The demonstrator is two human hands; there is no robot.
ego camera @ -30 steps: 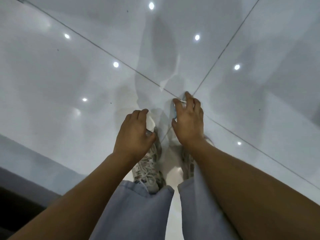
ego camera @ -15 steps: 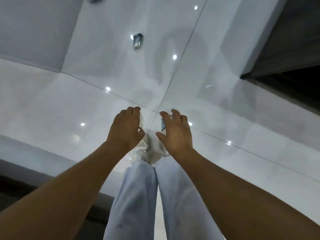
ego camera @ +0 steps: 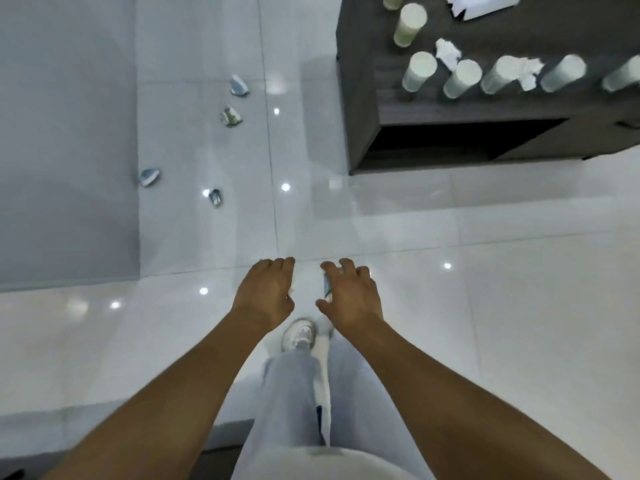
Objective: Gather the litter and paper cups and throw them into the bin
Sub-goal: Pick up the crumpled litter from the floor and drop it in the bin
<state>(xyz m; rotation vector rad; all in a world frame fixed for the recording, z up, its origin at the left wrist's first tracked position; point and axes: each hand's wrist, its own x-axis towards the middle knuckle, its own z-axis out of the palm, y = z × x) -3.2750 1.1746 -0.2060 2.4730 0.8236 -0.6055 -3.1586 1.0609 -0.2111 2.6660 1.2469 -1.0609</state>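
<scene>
Both hands reach out in front of the body, backs up, close together above the floor. The right hand (ego camera: 349, 296) has its fingers curled round a small blue scrap (ego camera: 326, 285), which shows between thumb and forefinger. The left hand (ego camera: 266, 294) has its fingers bent down, and a pale sliver shows by its thumb, but whether it grasps anything I cannot tell. Below the hands, at 6 o'clock, are pale trouser legs (ego camera: 294, 410) and one white shoe (ego camera: 298, 336) on the glossy white floor (ego camera: 519, 323).

Farther out, at about 11 o'clock, four crumpled bits of litter lie apart on the tiles: one blue-grey piece (ego camera: 215, 197) nearest, another (ego camera: 149, 177) to its left against the edge of a grey mat (ego camera: 65, 140), then a greenish one (ego camera: 230, 116), and a blue one (ego camera: 239, 86) farthest. At 1 to 2 o'clock stands a dark cabinet (ego camera: 360, 98) with an open dark shelf beneath its top. On top stand upright paper cups, among them one nearest the corner (ego camera: 419, 71), one beside it (ego camera: 462, 79) and one behind (ego camera: 410, 24); more run off to the right. Their contents cannot be seen. Crumpled white tissue (ego camera: 448, 54) lies among the cups, and white paper (ego camera: 481, 4) lies at the far edge. No bin is in view.

A second ago the view showed only bare tiles and both shoes close under the hands; now it is higher and takes in the litter, mat and cabinet.
</scene>
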